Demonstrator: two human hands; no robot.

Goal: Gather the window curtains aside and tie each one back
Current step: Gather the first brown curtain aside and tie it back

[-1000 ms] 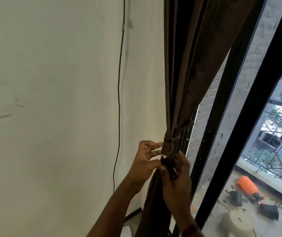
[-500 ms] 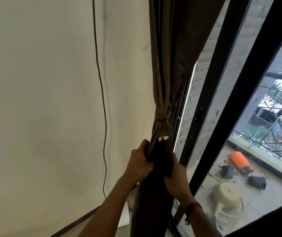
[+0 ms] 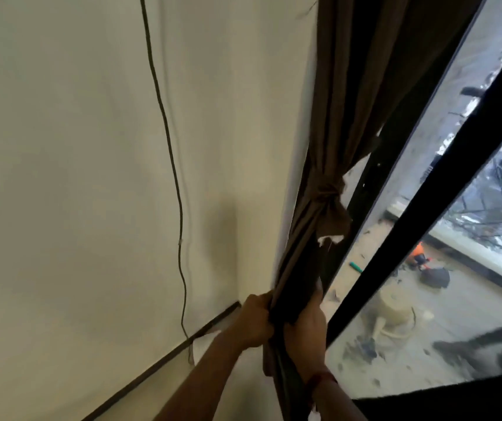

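A brown curtain [image 3: 347, 86] hangs bunched against the left side of the window. A brown tie [image 3: 328, 191] is knotted round it about halfway down, with a loose end hanging to the right. Below the knot, my left hand [image 3: 254, 322] grips the curtain's left edge. On the other side of the gathered cloth, my right hand [image 3: 306, 329] grips it at the same height. The curtain's lower part runs down between my forearms and out of view.
A cream wall [image 3: 76, 177] fills the left, with a thin dark cable [image 3: 172, 165] running down it to a dark skirting board [image 3: 152, 372]. Black window frame bars [image 3: 426, 205] cross the right. Outside lie an orange tool [image 3: 418, 256] and a pale round object [image 3: 395, 308].
Both hands slid down the curtain from just under the knot to well below it and now grip the cloth. The view tilted downward, so the floor edge shows.
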